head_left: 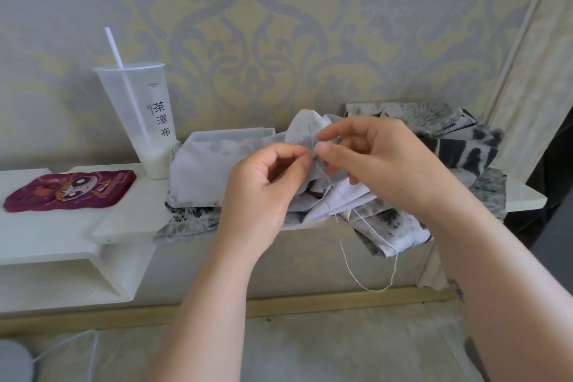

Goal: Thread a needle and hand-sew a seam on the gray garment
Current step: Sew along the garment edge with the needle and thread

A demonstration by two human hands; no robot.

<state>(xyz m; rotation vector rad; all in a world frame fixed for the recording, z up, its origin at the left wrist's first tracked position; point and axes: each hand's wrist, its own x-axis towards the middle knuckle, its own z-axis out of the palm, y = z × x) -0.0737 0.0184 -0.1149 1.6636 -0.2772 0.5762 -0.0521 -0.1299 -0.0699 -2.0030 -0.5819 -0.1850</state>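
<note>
The white counter (130, 217) runs along the wall, and the gray garment (214, 164) is heaped across it, one corner spilling over the front edge. Both hands are up over that heap. The left hand (263, 192) is curled, thumb and forefinger pinched tight at the foot of the needle (311, 135). The right hand (381, 164) meets it, fingers curled into a fold of the cloth, thumb and forefinger nearly closed beside the needle. Left of the pile stands a tall plastic cup (145, 121) with a straw, then a maroon cartoon pad (68, 189). Pale thread (376, 288) loops down below the counter. The needle stands upright.
</note>
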